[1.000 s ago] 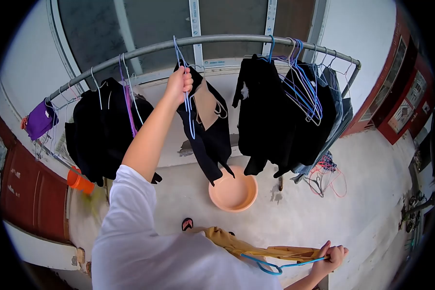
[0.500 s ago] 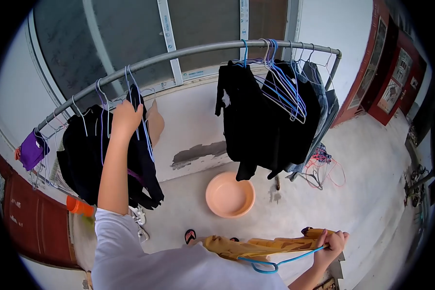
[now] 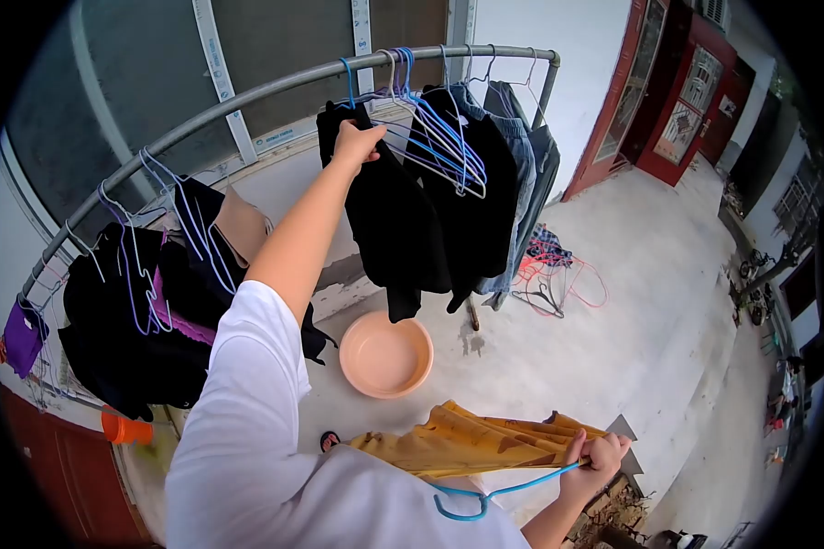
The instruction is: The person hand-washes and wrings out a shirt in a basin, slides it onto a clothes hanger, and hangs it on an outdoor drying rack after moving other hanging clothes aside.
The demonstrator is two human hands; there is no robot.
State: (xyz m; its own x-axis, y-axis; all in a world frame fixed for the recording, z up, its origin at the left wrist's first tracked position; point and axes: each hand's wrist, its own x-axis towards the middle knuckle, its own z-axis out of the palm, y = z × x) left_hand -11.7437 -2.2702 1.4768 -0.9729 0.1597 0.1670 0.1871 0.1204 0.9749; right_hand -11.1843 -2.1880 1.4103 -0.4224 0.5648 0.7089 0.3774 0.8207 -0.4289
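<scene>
My left hand (image 3: 359,146) is raised at a black garment (image 3: 394,220) that hangs from the metal rail (image 3: 275,87) on a blue hanger. Its fingers are closed on the upper part of this garment. Low on the right, my right hand (image 3: 600,457) is closed round a blue hanger (image 3: 531,482) and the end of a yellow-brown patterned cloth (image 3: 485,439), which stretches across in front of my body. Several empty blue and white hangers (image 3: 439,137) hang just right of my left hand.
Black clothes (image 3: 137,320) and a purple cloth (image 3: 24,337) hang at the left; jeans (image 3: 522,174) hang at the right. On the floor are a pink basin (image 3: 386,355), an orange bucket (image 3: 126,428) and loose hangers (image 3: 558,284). A red door (image 3: 691,101) stands beyond.
My left hand has let go of the hangers at the left part of the rail and moved right to the black garment. The view has turned right. My right hand keeps its hold.
</scene>
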